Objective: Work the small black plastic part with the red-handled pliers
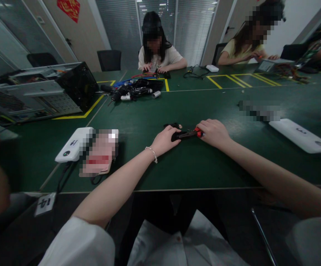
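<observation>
My left hand (164, 141) rests on the green table (193, 166) and holds a small black part (174, 136) down against it. My right hand (213, 133) grips a screwdriver with a red handle (198, 132). Its dark shaft (186, 135) lies nearly flat and points left into the black part. Another small black piece (173, 126) lies just behind my left fingers. Both forearms reach out over the table's near edge.
A white box (72, 145) with a cable sits at the left, a flat white device (301, 135) at the right. An open computer case (35, 92) stands at far left. A pile of black cables and parts (132, 89) lies mid-table. Two people work across the table.
</observation>
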The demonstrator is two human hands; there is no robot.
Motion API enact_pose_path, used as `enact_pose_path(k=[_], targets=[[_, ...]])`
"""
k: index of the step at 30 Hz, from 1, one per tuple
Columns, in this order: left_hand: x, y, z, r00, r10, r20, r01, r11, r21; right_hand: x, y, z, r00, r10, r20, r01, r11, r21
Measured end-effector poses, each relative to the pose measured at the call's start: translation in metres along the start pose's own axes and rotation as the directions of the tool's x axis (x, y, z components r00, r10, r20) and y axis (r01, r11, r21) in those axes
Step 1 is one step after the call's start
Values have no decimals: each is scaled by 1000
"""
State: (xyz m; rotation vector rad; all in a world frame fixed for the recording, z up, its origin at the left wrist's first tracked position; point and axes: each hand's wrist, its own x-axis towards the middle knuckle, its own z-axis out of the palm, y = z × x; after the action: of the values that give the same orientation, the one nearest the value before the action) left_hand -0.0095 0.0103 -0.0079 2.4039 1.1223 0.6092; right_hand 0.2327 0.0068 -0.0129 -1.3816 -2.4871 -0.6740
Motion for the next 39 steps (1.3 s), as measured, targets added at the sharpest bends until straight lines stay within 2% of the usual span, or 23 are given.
enact_pose_path(k=[8, 13, 18, 39], targets=[[0, 4, -3, 1000, -11, 9, 11, 1000, 5, 2, 0, -3, 999, -26, 20, 26, 999, 19], [-1, 5, -4, 999, -26, 19, 26, 1000, 8, 1, -1, -4, 999, 4, 36, -5, 999, 40], [0, 4, -4, 999, -48, 24, 48, 999, 8, 1, -2, -6, 999, -8, 37, 8, 1000, 0], [1, 2, -2, 999, -36, 12, 36, 999, 6, 1, -1, -2, 1000, 3, 29, -3, 1000, 0]])
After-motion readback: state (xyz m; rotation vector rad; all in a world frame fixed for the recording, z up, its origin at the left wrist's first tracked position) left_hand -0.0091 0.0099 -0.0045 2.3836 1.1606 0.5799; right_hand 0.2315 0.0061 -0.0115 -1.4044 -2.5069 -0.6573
